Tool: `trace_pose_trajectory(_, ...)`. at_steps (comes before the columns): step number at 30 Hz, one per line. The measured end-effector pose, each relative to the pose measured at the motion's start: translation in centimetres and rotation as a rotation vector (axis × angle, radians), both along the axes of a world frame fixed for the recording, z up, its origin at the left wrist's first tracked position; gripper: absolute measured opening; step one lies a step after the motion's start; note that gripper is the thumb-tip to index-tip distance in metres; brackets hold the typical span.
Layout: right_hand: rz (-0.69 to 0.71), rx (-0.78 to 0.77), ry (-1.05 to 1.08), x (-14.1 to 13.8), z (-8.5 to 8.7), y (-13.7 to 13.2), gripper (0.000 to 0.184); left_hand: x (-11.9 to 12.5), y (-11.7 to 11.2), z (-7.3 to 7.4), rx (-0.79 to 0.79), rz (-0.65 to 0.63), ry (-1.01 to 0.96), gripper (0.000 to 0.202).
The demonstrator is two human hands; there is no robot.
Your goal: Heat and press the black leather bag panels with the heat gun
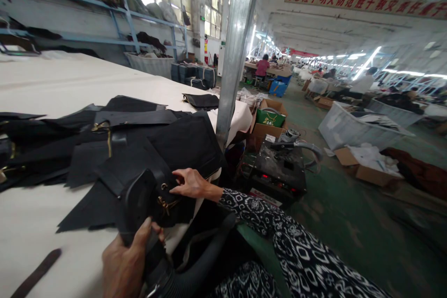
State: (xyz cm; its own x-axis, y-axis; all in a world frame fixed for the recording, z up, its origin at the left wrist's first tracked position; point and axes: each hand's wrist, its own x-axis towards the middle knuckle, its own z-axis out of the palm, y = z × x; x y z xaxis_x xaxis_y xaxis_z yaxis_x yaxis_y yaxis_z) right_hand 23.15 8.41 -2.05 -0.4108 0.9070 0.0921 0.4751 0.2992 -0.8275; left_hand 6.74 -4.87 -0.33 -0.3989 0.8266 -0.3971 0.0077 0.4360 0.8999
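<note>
My left hand grips a black iron-like tool with a thick black hose running from it, at the near edge of the white table. My right hand pinches the edge of a black fabric piece with gold metal fittings, just right of the tool. Several more black cut pieces with gold trim lie piled across the table to the left. My patterned black-and-white sleeve reaches in from the lower right.
A metal pillar rises just behind the table's corner. A dark machine stands on the green floor to the right, with cardboard boxes and bins beyond. Blue wall shelves run along the left. People work at far tables. A dark strap lies near me.
</note>
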Motion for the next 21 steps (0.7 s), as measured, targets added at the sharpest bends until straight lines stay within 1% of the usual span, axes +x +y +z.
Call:
trace_pose_trajectory(1,0.017,-0.063,0.082,-0.3,-0.3,0.4,0.02,0.0,-0.1,-0.1,-0.003,0.005,-0.021,0.046)
trace_pose_trajectory(2,0.046,-0.125,0.19,-0.5,-0.7,0.8,0.018,-0.1,-0.1,-0.2,-0.011,0.006,-0.045,0.047)
trace_pose_trajectory(4,0.121,-0.228,0.409,-0.7,-1.5,1.4,0.026,-0.2,-0.3,-0.4,-0.023,-0.004,-0.077,0.048)
trace_pose_trajectory(6,0.149,-0.259,0.539,-0.9,-2.0,2.0,0.034,-0.3,-0.4,-0.7,-0.022,-0.027,-0.084,0.048)
trace_pose_trajectory(9,0.151,-0.196,0.582,-1.2,-2.0,3.1,0.04,-0.4,-0.5,-1.2,0.004,-0.096,-0.054,0.048)
trace_pose_trajectory(12,0.232,-0.131,0.59,-1.1,-1.4,3.8,0.042,-0.4,-0.4,-1.6,0.034,-0.166,-0.009,0.05)
trace_pose_trajectory(14,0.275,-0.147,0.602,-0.8,-0.9,3.8,0.041,-0.2,-0.3,-1.5,0.044,-0.174,0.008,0.049)
trace_pose_trajectory(17,0.266,-0.253,0.646,-0.4,-0.5,3.2,0.039,0.3,-0.2,-0.5,0.062,-0.122,-0.018,0.045)
trace_pose_trajectory(21,0.19,-0.379,0.714,-0.3,-0.9,2.4,0.043,1.0,-0.3,1.0,0.114,0.017,-0.043,0.039)
